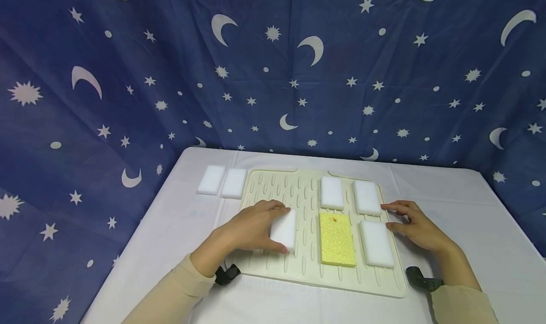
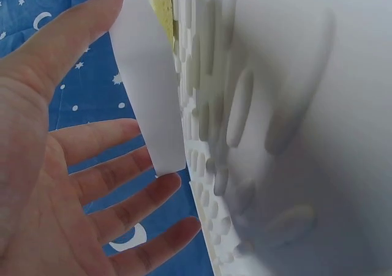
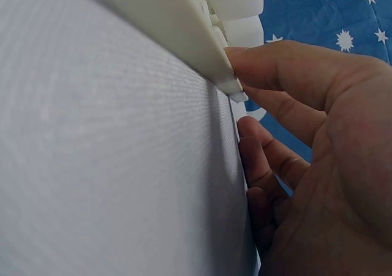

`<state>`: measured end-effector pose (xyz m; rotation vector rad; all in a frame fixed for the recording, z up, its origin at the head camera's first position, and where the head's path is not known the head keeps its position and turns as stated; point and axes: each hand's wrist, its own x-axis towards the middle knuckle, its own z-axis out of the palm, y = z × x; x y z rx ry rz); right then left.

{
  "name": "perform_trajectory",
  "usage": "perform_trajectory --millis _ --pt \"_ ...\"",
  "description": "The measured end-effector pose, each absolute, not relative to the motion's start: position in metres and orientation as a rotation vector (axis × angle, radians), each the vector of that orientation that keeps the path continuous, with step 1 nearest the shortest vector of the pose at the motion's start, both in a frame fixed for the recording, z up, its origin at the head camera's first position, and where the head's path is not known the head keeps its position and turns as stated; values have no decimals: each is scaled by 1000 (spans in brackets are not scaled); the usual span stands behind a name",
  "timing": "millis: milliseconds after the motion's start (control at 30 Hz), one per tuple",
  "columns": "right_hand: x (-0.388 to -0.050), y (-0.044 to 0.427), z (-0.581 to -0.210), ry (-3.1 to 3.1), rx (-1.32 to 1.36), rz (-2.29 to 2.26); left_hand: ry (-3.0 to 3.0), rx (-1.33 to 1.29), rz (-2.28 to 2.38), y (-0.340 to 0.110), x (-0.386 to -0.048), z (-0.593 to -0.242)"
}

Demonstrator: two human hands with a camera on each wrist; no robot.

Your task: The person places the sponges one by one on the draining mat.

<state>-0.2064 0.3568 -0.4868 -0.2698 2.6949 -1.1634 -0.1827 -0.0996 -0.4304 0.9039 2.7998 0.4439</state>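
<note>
A white sponge [image 1: 283,229] is on the left part of the cream ridged drying mat [image 1: 264,265]. My left hand [image 1: 251,227] holds it by its ends, thumb at the near end and fingers at the far end. The left wrist view shows this sponge [image 2: 150,83] edge-on between thumb and fingers, close against the mat's ridges. Beside the mat's right edge is my right hand [image 1: 420,227], its thumb and index fingertips at the rim, near two white sponges [image 1: 367,197]. In the right wrist view the thumb touches the mat's edge [image 3: 202,43]; the other fingers bend loosely by the tablecloth.
A yellow sponge [image 1: 337,239] lies on the mat, with a white sponge [image 1: 332,193] behind it and another white sponge [image 1: 377,243] to its right. Two more white sponges [image 1: 222,181] lie left of the mat's back corner. Behind the white-covered table [image 1: 448,191] hangs a blue star-patterned cloth [image 1: 341,111].
</note>
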Motion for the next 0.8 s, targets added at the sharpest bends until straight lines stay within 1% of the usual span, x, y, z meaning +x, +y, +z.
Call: perform_trajectory --millis 800 --pt "-206 355 -484 2692 -268 -1167 2806 885 401 -78 -179 -433"
